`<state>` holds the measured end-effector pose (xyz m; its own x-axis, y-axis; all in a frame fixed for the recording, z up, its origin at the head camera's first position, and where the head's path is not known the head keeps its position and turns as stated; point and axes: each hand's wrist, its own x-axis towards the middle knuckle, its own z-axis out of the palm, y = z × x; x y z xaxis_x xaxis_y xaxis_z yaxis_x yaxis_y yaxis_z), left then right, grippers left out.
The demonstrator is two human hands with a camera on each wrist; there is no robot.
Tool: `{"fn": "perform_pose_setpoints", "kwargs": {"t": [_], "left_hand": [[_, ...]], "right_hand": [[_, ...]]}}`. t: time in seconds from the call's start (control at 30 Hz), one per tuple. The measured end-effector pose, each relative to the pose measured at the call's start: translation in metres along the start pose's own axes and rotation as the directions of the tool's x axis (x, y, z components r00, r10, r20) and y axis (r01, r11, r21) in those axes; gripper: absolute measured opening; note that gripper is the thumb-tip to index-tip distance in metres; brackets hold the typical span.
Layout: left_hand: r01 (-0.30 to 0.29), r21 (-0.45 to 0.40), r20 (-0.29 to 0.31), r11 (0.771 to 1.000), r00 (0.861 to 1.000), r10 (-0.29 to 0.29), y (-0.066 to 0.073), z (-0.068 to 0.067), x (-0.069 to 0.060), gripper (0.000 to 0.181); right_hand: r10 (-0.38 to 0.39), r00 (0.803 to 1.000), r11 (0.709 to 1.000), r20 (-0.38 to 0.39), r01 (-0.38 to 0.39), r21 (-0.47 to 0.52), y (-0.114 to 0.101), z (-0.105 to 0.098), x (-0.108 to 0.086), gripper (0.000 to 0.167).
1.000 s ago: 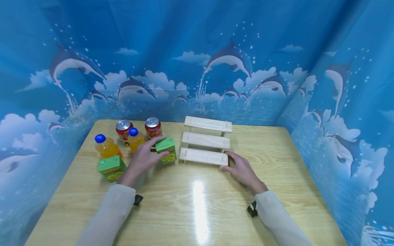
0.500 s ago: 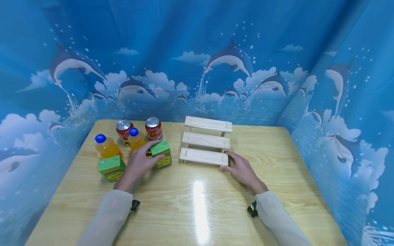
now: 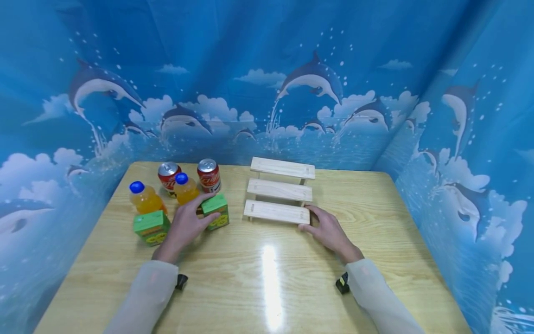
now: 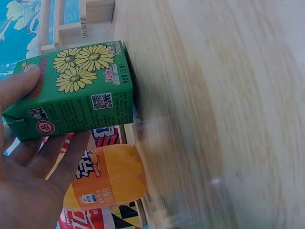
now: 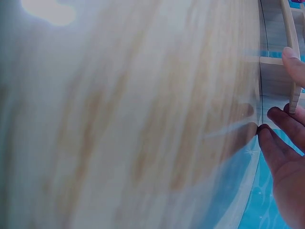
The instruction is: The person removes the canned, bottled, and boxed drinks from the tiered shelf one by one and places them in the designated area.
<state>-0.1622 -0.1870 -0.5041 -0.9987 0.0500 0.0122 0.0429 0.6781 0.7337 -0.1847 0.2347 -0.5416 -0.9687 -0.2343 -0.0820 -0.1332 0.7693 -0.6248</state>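
Note:
My left hand [image 3: 185, 226] holds a green drink carton [image 3: 217, 214] between thumb and fingers; yellow flowers are printed on the carton's side in the left wrist view. Its base is at or just above the tabletop. Right behind that hand stands an orange juice bottle [image 4: 112, 174] with a blue cap. At the three-step wooden shelf [image 3: 277, 212], my right hand [image 3: 329, 230] grips the right end of the lowest step. The right wrist view has the thumb [image 5: 291, 59] on the plank, with fingers on its other side.
Two red soda cans [image 3: 209, 176] stand at the back left of the wooden table [image 3: 233, 283]. A second orange juice bottle [image 3: 146, 199] and another green carton [image 3: 151, 227] are at the left. A blue dolphin-print curtain [image 3: 267, 93] borders the back and sides.
My left hand has shifted left and slightly toward me with the green carton, away from the wooden shelf. My right hand has stayed in place on the shelf.

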Motion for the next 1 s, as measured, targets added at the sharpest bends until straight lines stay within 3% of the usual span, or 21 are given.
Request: {"fn": "perform_pose_setpoints", "kwargs": {"t": [0.33, 1.0], "left_hand": [[0.028, -0.020, 0.005, 0.999, 1.000, -0.028, -0.003, -0.001, -0.003, 0.065], [-0.021, -0.014, 0.006, 1.000, 1.000, 0.021, -0.009, -0.001, -0.004, 0.063]], "right_hand": [[-0.010, 1.000, 1.000, 0.001, 0.010, 0.001, 0.000, -0.001, 0.000, 0.082], [0.020, 1.000, 1.000, 0.007, -0.020, -0.014, -0.002, -0.002, 0.000, 0.083]]}}
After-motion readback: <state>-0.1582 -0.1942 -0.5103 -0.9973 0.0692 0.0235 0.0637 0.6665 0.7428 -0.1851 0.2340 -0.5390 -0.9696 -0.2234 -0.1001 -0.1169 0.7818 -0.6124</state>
